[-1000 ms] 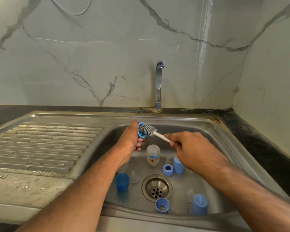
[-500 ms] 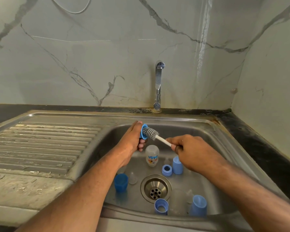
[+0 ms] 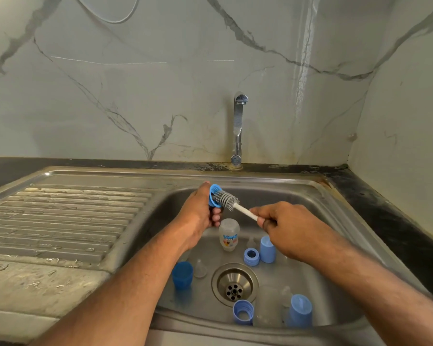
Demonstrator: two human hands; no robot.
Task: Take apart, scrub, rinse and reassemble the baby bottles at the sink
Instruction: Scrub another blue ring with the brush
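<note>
Two hands at work above the sink basin, centre of the frame. Left hand (image 3: 198, 211): clenched around a blue bottle ring (image 3: 214, 194), held up with its opening turned toward the right. Right hand (image 3: 288, 226): pinching the white handle of a bottle brush (image 3: 229, 199); grey bristle head pushed partly into the ring, handle slanting down to the right.

Below the hands, on the basin floor:
- One clear baby bottle (image 3: 229, 234) with a printed label, lying just under the left hand's fingers.
- One blue ring (image 3: 251, 256), touching or just beside a pale blue cap (image 3: 268, 249), right of the bottle.
- One clear teat (image 3: 200, 268), left of the drain (image 3: 234, 284).
- One darker blue cap (image 3: 182, 275), left of that teat, open end up.
- One blue threaded ring (image 3: 243, 312), at the near wall, below the drain.
- One pale blue cap (image 3: 300, 311), lower right of the basin; clear parts between it and the threaded ring, too faint to identify.

Surroundings: steel sink (image 3: 280, 181); ribbed drainboard (image 3: 60, 221), wet, at the left of the frame; chrome tap (image 3: 238, 126) upright behind the basin, upper centre; veined marble wall (image 3: 135, 83) across the top; dark counter edge (image 3: 385, 216) at the right.
</note>
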